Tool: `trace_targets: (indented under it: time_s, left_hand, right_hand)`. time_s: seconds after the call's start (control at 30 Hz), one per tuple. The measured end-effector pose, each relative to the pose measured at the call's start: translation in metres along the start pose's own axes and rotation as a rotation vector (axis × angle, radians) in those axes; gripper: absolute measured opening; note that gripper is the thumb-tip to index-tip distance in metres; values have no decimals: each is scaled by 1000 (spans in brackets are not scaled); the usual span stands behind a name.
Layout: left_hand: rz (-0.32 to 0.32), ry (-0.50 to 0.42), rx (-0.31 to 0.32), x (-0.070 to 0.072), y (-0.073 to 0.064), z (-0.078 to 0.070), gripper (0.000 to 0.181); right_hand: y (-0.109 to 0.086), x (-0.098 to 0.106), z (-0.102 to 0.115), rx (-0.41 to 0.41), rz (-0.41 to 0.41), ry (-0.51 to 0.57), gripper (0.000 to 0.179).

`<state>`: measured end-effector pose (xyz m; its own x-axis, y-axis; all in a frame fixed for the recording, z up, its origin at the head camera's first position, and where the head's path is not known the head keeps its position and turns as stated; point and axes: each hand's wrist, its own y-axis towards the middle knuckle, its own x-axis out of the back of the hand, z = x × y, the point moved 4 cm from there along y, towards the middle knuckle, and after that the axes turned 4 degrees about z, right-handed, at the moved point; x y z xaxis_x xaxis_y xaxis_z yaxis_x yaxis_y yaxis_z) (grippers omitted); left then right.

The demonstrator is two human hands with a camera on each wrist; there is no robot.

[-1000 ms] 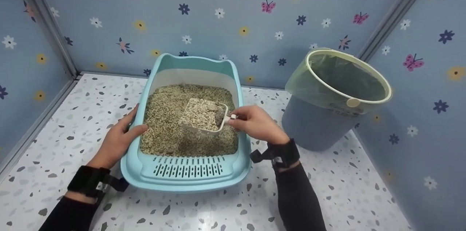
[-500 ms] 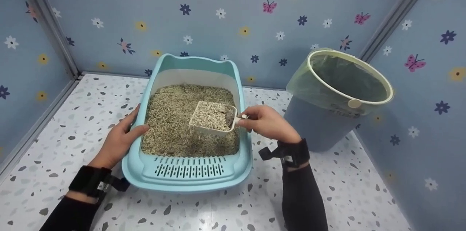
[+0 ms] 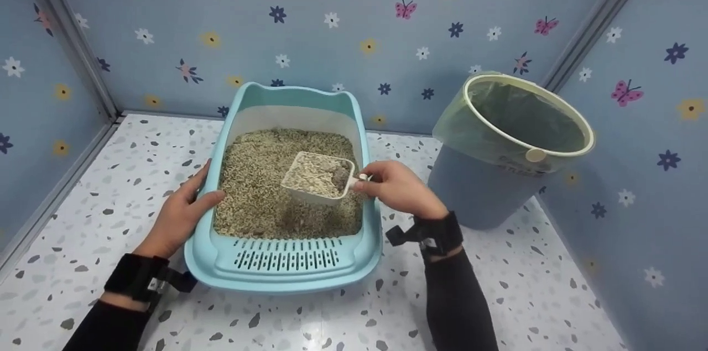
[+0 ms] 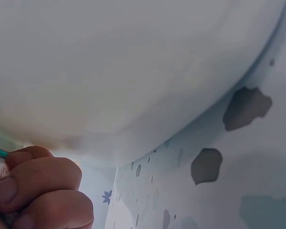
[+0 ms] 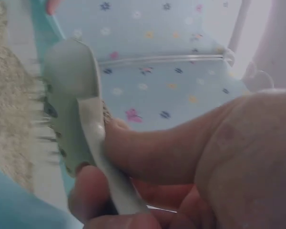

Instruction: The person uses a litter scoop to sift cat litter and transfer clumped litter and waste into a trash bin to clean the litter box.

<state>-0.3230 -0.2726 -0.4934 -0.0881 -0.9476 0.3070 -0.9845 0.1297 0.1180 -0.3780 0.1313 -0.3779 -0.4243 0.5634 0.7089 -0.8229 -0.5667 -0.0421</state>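
Note:
A light blue litter box [image 3: 282, 280] stands on the speckled floor, filled with grainy litter [image 3: 251, 174]. My left hand [image 3: 180, 215] grips its left rim, thumb over the edge; the left wrist view shows curled fingers [image 4: 43, 181] beside the box's pale outer wall. With my right hand [image 3: 395, 188] I hold a pale litter scoop [image 3: 312, 198] by its short handle, over the right half of the litter. Light pellets and a darker clump near the handle lie in the scoop. Grains fall beneath it. In the right wrist view, thumb and fingers pinch the scoop handle [image 5: 97, 129].
A blue-grey trash bin [image 3: 470, 185] with a cream rim and a translucent green liner [image 3: 459, 124] stands to the right of the box. Blue flower-patterned walls [image 3: 332, 41] close off the back and both sides.
The scoop has come up out of the litter, moved right, then slightly back left, with grains sifting down. My left hand keeps its place on the rim.

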Motion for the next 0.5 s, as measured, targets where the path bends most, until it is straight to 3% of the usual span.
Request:
trace_targets:
  time_s: [0.5]
  left_hand:
    - [1, 10, -4, -1, 0, 6, 75]
  right_hand:
    - [2, -7, -4, -53, -44, 33, 20]
